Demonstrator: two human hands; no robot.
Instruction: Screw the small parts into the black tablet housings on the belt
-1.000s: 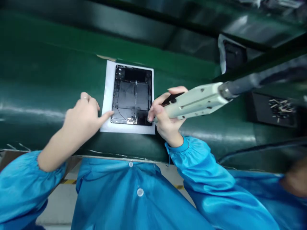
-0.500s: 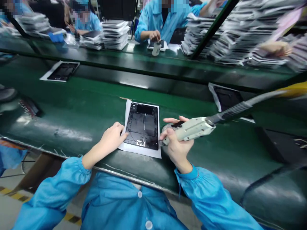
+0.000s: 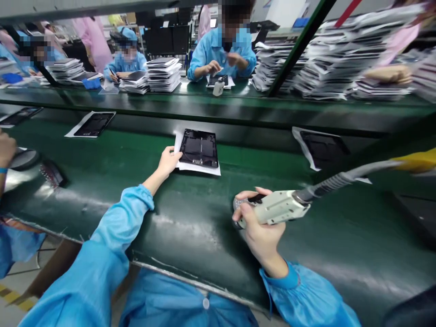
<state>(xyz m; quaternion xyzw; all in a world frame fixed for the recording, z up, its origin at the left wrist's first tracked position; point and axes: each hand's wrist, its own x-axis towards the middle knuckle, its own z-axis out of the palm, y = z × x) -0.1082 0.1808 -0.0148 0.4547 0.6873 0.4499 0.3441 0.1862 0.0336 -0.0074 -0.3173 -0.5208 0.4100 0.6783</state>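
Note:
A black tablet-like panel (image 3: 199,149) lies on a white sheet (image 3: 204,170) at the middle of the green table. My left hand (image 3: 167,162) grips the left edge of the sheet and panel, thumb on top, fingers partly hidden beneath. Nearer to me on the right, my right hand (image 3: 260,222) is wrapped round a pale handheld tool (image 3: 277,207) with a round metal head. A ribbed hose runs from the tool's back end to the upper right. The tool stands apart from the panel.
Similar panels on sheets lie at the left (image 3: 94,124) and right (image 3: 323,147). A dark box (image 3: 418,211) sits at the right. Another person's hand (image 3: 6,147) shows at the left edge. Beyond, people in blue work beside stacks of panels (image 3: 164,75) behind a slanted green post (image 3: 299,50).
My left hand has moved away from me with the panel and sheet, toward the table's far side. The tool in my right hand is now apart from the panel. The view has tilted up.

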